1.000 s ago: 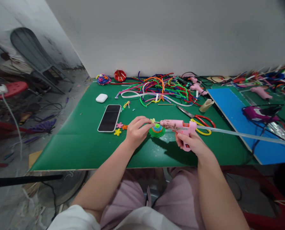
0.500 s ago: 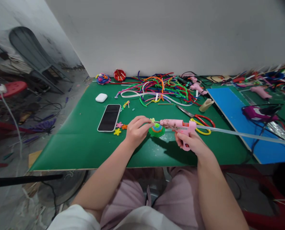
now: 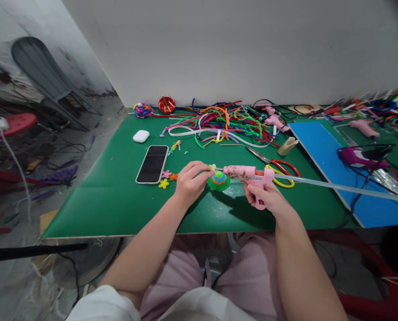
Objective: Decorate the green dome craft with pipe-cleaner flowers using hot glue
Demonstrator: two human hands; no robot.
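My right hand [image 3: 267, 198] grips a pink glue gun [image 3: 249, 174] with a long clear glue stick [image 3: 339, 188] trailing to the right. Its nozzle points left at a small yellow-green flower piece [image 3: 213, 168] pinched in the fingers of my left hand [image 3: 190, 180]. Just below the nozzle, a layered round felt piece [image 3: 219, 181] in green, orange and blue lies on the green table [image 3: 118, 205].
A black phone [image 3: 152, 163] and white earbud case [image 3: 141, 136] lie to the left, small felt flowers [image 3: 165, 178] beside them. Tangled pipe cleaners [image 3: 225, 120], red scissors [image 3: 279, 167], a blue board [image 3: 339, 169] and other glue guns [image 3: 362, 156] fill the back and right.
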